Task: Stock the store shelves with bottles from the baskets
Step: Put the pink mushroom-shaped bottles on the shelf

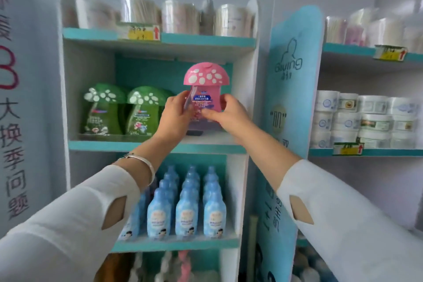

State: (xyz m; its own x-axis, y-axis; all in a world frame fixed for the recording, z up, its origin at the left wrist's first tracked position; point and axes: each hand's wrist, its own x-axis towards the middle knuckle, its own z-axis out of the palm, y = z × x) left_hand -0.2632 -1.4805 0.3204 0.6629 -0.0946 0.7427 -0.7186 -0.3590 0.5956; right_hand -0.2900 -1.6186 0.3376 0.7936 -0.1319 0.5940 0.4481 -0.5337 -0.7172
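Note:
A pink mushroom-shaped bottle [207,86] with a white-spotted cap is held upright in front of the middle shelf [206,147], at its right part. My left hand [175,115] grips its lower left side and my right hand [226,113] grips its lower right side. The bottle's base is hidden behind my fingers, so I cannot tell whether it touches the shelf. Two green mushroom-shaped bottles [124,110] stand at the left of the same shelf. No basket is in view.
Several blue bottles [186,208] fill the shelf below in rows. Clear tubs [178,17] line the top shelf. A blue divider panel [290,89] stands to the right, with white jars [366,119] on the neighbouring shelving. A poster with writing covers the left wall.

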